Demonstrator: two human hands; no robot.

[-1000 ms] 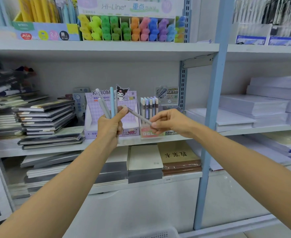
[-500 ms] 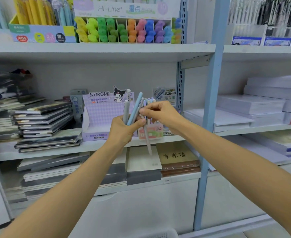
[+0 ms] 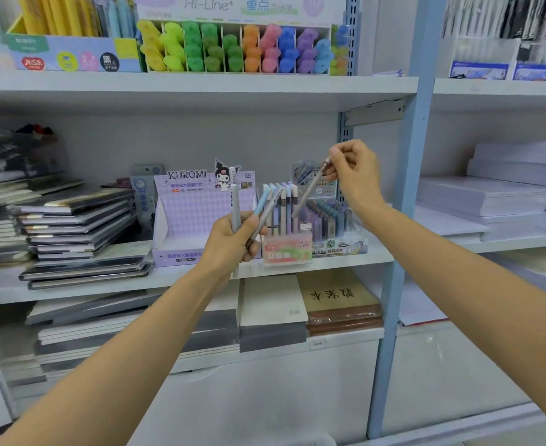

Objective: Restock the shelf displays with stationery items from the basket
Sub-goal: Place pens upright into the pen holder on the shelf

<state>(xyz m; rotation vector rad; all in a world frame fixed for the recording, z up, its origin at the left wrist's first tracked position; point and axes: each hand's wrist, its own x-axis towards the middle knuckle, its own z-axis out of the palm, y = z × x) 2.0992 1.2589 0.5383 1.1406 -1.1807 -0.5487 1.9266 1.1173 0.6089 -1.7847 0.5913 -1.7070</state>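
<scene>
One pen was pinched at top by right hand, tip angled down-left toward pen box. In left hand, spare pens were gripped.

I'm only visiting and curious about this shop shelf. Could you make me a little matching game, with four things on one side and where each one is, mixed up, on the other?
Things
1. Hi-Line highlighters
2. Kuromi display box
3. brown notebook
4. single grey pen

Places
A. pinched by the right hand
B. middle shelf, behind the left hand and its bunch of pens
C. top shelf
D. lower shelf, under the pen displays

Pairs: 1-C, 2-B, 3-D, 4-A
</scene>
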